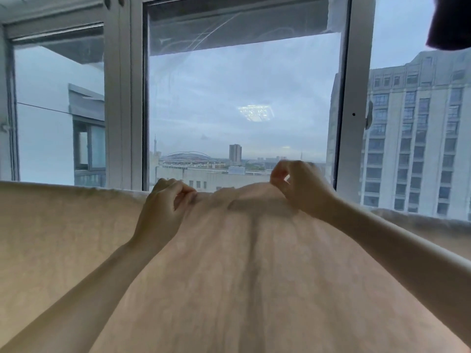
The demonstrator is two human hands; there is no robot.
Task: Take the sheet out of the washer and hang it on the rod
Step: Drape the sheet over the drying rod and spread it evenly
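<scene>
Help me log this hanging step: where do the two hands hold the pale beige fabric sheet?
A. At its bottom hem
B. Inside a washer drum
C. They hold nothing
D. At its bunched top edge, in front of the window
D: the left hand and right hand both pinch the bunched top edge of the pale beige fabric sheet, with the white-framed window behind.

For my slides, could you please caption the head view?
Both hands, left and right, pinch the cream sheet's top edge before a window.
</scene>
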